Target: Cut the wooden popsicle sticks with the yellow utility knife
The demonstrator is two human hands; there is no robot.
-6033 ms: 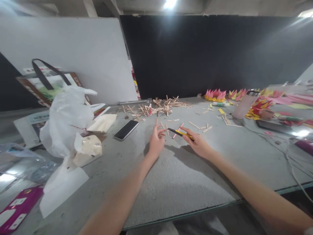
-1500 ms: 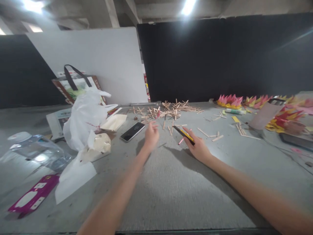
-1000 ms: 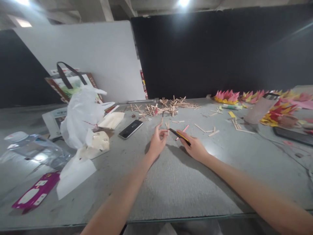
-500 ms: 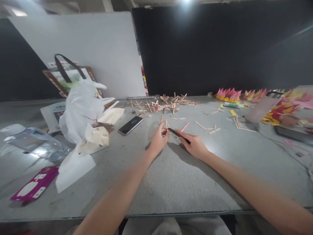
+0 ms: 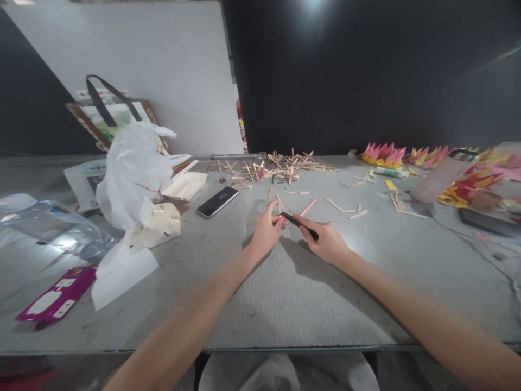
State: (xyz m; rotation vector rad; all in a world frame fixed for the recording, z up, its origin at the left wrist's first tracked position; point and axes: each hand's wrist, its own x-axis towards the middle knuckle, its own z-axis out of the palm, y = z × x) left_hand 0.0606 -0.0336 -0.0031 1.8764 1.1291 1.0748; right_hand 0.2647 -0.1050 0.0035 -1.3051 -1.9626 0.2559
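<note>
My right hand is closed around a slim black tool, pen-shaped or like a craft knife; its exact kind is too small to tell. The tool's tip points left at the fingertips of my left hand. That left hand is curled, with thumb and fingers pinched by a thin wooden stick that pokes up between them. Whether the tip touches the stick is hidden by the fingers. Just beyond the hands lies a red-and-white striped strip on the grey table.
Behind the hands spreads a pile of wooden sticks, with several loose ones to the right. A phone, a white plastic bag and a clear bottle stand left. Pink-yellow paper flowers and a tumbler are right.
The head view has tipped down slightly. My left index finger has lifted a little away from the tool tip, while my right hand keeps hold of the black tool.
</note>
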